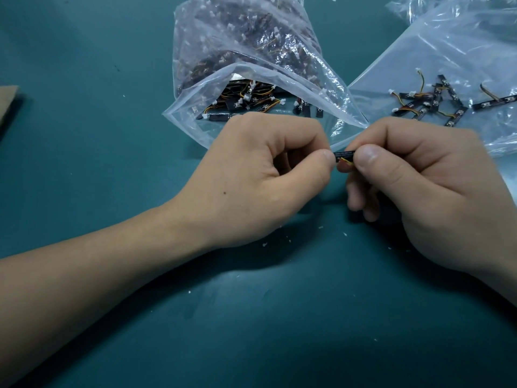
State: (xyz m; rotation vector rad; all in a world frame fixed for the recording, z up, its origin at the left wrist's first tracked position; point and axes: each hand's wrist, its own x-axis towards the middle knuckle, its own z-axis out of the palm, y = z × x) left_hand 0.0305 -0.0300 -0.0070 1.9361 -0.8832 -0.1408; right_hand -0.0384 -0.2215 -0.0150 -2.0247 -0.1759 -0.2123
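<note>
I hold a small black circuit strip with thin yellow and red wires (344,156) between my two hands, a little above the teal-green table mat (112,177). My left hand (260,175) pinches its left end with thumb and curled forefinger; my right hand (425,186) pinches the right end the same way, its other fingers curled underneath. Only the short middle stretch of the strip shows between my thumbnails. Its long axis runs left to right across my view, nearly level, the right end a touch higher. The wires show along its lower edge; I cannot tell which end carries the connector, since my fingers cover both.

Just beyond my left hand lies a clear plastic zip bag, its mouth open towards me (251,65), stuffed with more black strips with wires and white plugs. To the right, a second clear plastic bag lying flat (447,51) has a loose cluster of the same black wired strips (436,103) on it. A brown cardboard piece (7,107) sits at the far left edge. Small white flecks (344,234) dot the mat near my wrists.
</note>
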